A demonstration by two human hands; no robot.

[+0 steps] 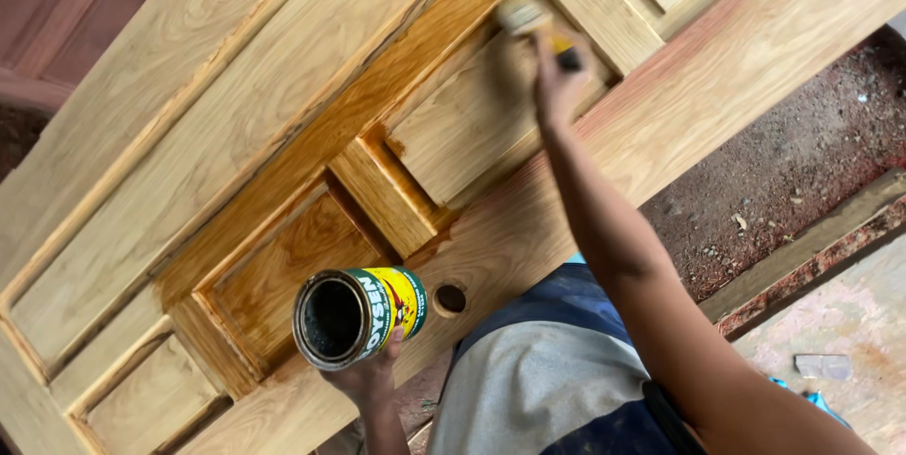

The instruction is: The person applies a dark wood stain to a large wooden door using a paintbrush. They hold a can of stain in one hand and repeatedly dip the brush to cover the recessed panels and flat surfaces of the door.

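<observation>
A pale wooden panelled door (236,125) lies flat below me, its centre strip and one recessed panel (293,261) glossy and dark with wet finish. My right hand (559,85) reaches out over a raised panel and grips a paintbrush (530,21), whose bristles press on the panel's far edge. My left hand (363,379) holds an open tin can (354,315) with a yellow and green label, tilted on its side above the door's near edge. A round lock hole (450,298) sits just right of the can.
Reddish dirt ground (783,172) lies to the right of the door, crossed by a wooden beam (802,247). A dark red panelled door (57,11) stands at the top left. My grey and navy clothing (538,379) fills the bottom centre.
</observation>
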